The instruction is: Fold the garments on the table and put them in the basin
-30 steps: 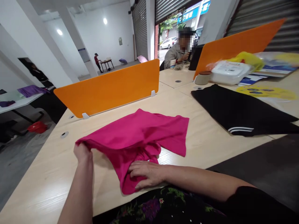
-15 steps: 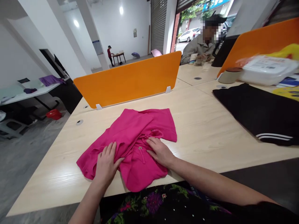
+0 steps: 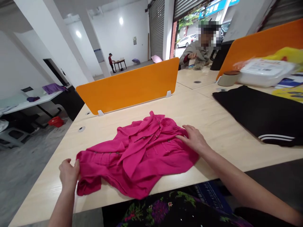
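A bright pink shirt [image 3: 142,154] with small buttons and cloth tabs lies crumpled and spread sideways on the light wooden table [image 3: 196,107]. My left hand [image 3: 68,173] is at its left end, fingers and thumb closed on the edge of the cloth. At the right end, my right hand [image 3: 195,140] holds the fabric between thumb and fingers; part of that grip is hidden by the hand itself. Folds cover much of the shirt's middle.
An orange divider [image 3: 127,86] stands behind the shirt. To the right lie folded black clothing [image 3: 260,113] with white stripes, a roll of tape [image 3: 228,78] and a white plastic box [image 3: 265,72]. Across the table sits another person [image 3: 197,52]; one more stands far back.
The shirt has been opened out wider, showing its buttoned front. My left hand has moved left and my right hand right, each to an end of the cloth.
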Tool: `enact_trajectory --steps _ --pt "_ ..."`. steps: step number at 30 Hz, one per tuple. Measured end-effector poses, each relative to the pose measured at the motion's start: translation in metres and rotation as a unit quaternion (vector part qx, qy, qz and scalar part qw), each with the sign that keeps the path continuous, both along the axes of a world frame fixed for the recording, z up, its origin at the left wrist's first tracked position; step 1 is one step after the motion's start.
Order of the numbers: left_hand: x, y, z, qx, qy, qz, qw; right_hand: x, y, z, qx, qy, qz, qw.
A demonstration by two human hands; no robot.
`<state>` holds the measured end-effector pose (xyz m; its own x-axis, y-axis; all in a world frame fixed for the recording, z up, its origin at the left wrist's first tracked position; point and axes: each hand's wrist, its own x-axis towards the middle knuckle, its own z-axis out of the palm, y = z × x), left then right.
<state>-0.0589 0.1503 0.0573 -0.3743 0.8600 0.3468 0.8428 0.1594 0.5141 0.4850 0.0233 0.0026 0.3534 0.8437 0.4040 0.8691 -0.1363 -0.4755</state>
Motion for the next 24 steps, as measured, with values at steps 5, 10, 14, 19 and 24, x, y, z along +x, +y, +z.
enact_trajectory --steps 5,10,14,19,24 --pt "0.066 0.012 -0.009 0.095 0.164 -0.256 0.948 -0.031 -0.001 -0.007 -0.097 0.035 0.106 0.989" --pt "0.180 0.041 -0.022 -0.004 0.201 -0.403 0.893 -0.087 -0.024 0.002 -0.124 0.007 0.222 0.967" --pt "0.228 0.043 -0.028 -0.107 0.199 -0.435 0.871 -0.094 -0.046 0.014 -0.189 -0.058 0.285 0.938" --pt "0.207 0.026 -0.010 -0.098 0.150 -0.399 0.899 -0.062 -0.033 0.036 -0.214 -0.178 0.257 0.925" --pt "0.129 0.000 0.020 0.141 -0.078 -0.196 0.967 -0.025 0.055 0.094 -0.059 -0.312 0.130 0.939"
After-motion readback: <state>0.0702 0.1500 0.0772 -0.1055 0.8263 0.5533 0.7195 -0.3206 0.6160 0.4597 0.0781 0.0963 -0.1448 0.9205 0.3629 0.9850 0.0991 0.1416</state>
